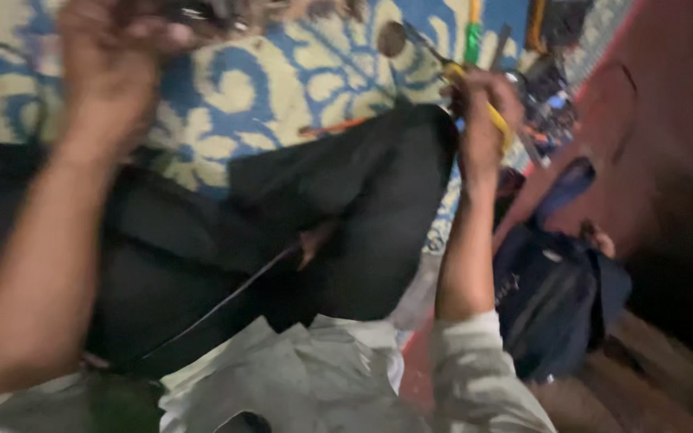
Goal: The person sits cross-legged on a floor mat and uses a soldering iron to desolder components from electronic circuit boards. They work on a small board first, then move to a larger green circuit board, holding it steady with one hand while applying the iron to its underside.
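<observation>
Right hand [483, 112] is gripping a yellow-handled tool [475, 92], its long axis running diagonally, tip pointing up-left over the blue patterned mat [266, 80]. Left hand [110, 56] is blurred; its grip cannot be told.

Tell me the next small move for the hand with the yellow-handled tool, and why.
Probably steady the right hand first: the yellow-handled tool is raised above the patterned mat, and the picture is motion-blurred, so what the left hand grips cannot be made out.
</observation>
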